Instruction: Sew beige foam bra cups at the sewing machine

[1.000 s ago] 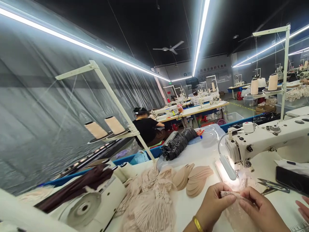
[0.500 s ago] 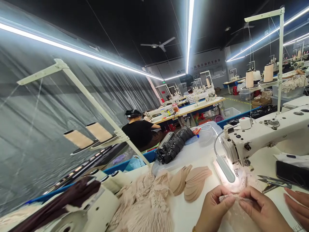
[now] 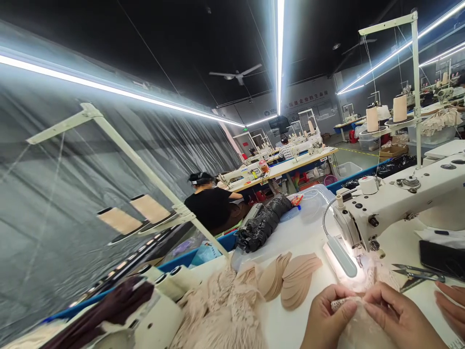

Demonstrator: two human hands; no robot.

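Note:
Pale lace-trimmed fabric [image 3: 358,329] is stretched between my two hands, just in front of the sewing machine's [image 3: 403,198] needle area. My left hand [image 3: 325,315] pinches its lace edge between thumb and forefinger. Close beside it, my right hand [image 3: 394,312] pinches the same edge, fingers curled. More of the fabric runs up under the lit lamp [image 3: 341,259] by the presser foot, which is hidden. At the right edge another hand [image 3: 452,305], seemingly a second person's, lies near the thread snips [image 3: 417,274].
Stacked beige cup-shaped pieces [image 3: 300,278] lie left of my hands, beside a heap of pale lace fabric [image 3: 225,310]. A dark phone [image 3: 441,257] rests at right. Behind are a black plastic bundle [image 3: 263,220], a clear bin lid [image 3: 308,208] and a person in black [image 3: 209,206].
The view has shifted slightly, so most things sit a little lower. Both hands still pinch the lace edge, with more fabric showing below them. The other hand stays at the right edge.

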